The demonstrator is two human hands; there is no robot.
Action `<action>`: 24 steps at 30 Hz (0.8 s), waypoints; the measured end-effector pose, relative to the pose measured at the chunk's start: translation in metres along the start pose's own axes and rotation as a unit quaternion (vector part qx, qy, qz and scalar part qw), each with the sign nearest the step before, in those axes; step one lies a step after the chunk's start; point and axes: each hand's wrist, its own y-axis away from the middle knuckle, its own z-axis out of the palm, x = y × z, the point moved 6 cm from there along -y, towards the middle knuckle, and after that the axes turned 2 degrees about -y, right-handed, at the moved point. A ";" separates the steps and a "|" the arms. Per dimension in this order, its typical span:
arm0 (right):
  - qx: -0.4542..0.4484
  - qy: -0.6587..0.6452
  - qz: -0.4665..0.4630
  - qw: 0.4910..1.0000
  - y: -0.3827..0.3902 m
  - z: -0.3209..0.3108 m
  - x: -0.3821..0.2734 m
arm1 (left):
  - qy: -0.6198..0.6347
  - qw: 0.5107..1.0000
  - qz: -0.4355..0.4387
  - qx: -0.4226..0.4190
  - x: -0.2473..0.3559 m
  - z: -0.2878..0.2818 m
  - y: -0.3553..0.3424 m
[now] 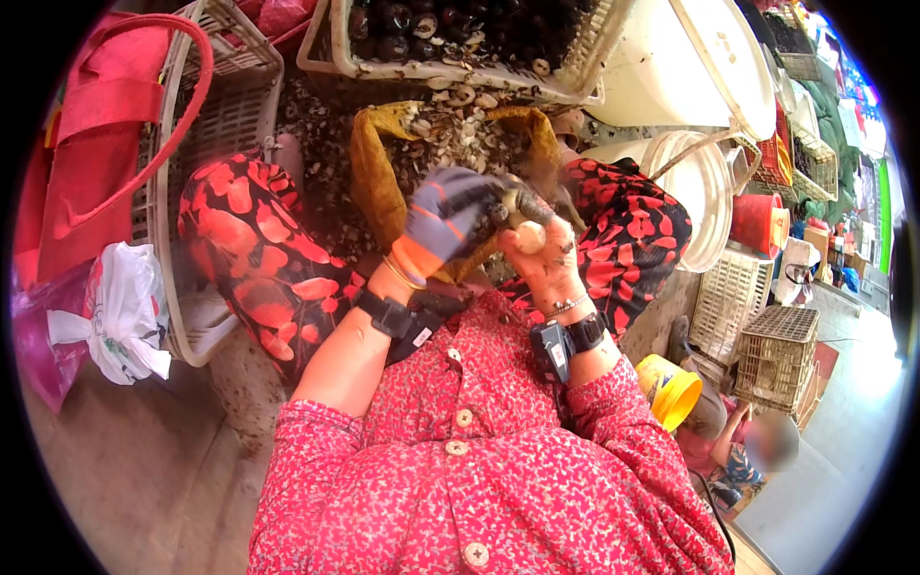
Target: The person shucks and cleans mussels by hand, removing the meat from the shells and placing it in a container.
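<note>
My left hand (443, 213), in a grey and orange glove, is closed on something dark and roundish (510, 203), partly hidden by the fingers. My bare right hand (544, 251), dirty at the fingertips, is curled against it with a pale rounded piece (527, 235) in its grip; whether a tool is there too I cannot tell. Both meet between my knees, over an open yellow sack (372, 163) strewn with pale and brown peelings (460, 134). Beyond the sack a plastic crate (321, 43) holds many dark round bulbs (393, 43), some showing white.
Red bags (96, 163), a white plastic bag (120, 307) and a crate (206, 321) stand left. White buckets (685, 216), a red bucket (755, 220), a yellow bucket (676, 393) and stacked crates (774, 350) line the right. A co-worker (719, 446) is low at the right.
</note>
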 end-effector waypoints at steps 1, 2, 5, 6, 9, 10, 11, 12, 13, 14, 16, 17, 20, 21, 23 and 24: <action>-0.023 0.013 -0.010 1.000 -0.001 0.004 -0.001 | 0.031 0.999 -0.037 -0.003 -0.014 -0.001 0.002; -0.004 0.058 0.002 0.998 0.000 0.004 -0.002 | 0.131 0.985 -0.106 0.021 -0.044 0.000 0.004; 0.019 -0.016 -0.004 1.000 0.005 0.009 0.000 | -0.107 0.992 0.057 0.022 0.006 -0.002 0.002; 0.047 -0.037 -0.006 0.998 0.004 0.005 0.003 | -0.142 0.984 0.104 0.029 0.031 -0.003 -0.001; -0.011 -0.075 0.038 0.996 0.005 0.019 0.005 | 0.036 0.999 -0.015 0.037 -0.007 -0.004 0.004; 0.004 -0.065 0.044 0.997 0.005 0.016 0.004 | 0.215 0.958 -0.182 0.056 -0.036 0.001 0.006; 0.017 -0.035 0.042 0.998 0.007 0.015 0.004 | 0.185 0.970 -0.153 0.044 -0.038 0.001 0.008; 0.029 -0.004 0.042 0.999 0.011 0.020 0.002 | 0.153 0.980 -0.125 0.033 -0.034 0.001 0.008; 0.044 0.026 0.036 0.998 0.014 0.022 -0.001 | 0.124 0.988 -0.095 0.017 -0.020 0.001 0.004; 0.049 0.047 0.030 0.997 0.011 0.010 0.000 | 0.092 0.995 -0.036 -0.022 0.001 0.002 0.004; 0.073 -0.012 0.061 0.995 0.007 -0.007 0.004 | 0.165 0.974 -0.151 -0.033 -0.018 0.006 0.007; 0.093 -0.092 0.097 0.987 0.006 -0.014 0.008 | 0.200 0.957 -0.207 -0.038 -0.032 0.009 0.010; 0.137 -0.103 0.133 0.976 0.002 -0.005 -0.011 | 0.185 0.938 -0.291 0.033 -0.078 0.001 0.021; 0.172 -0.094 0.109 0.975 0.004 0.003 -0.023 | 0.161 0.940 -0.297 0.046 -0.077 -0.001 0.022; -0.015 -0.425 0.161 0.891 -0.012 0.020 -0.110 | 0.188 0.942 -0.277 0.021 -0.059 0.001 0.014; -0.092 -0.536 0.226 0.808 -0.016 0.026 -0.155 | 0.192 0.949 -0.251 0.021 -0.059 0.002 0.012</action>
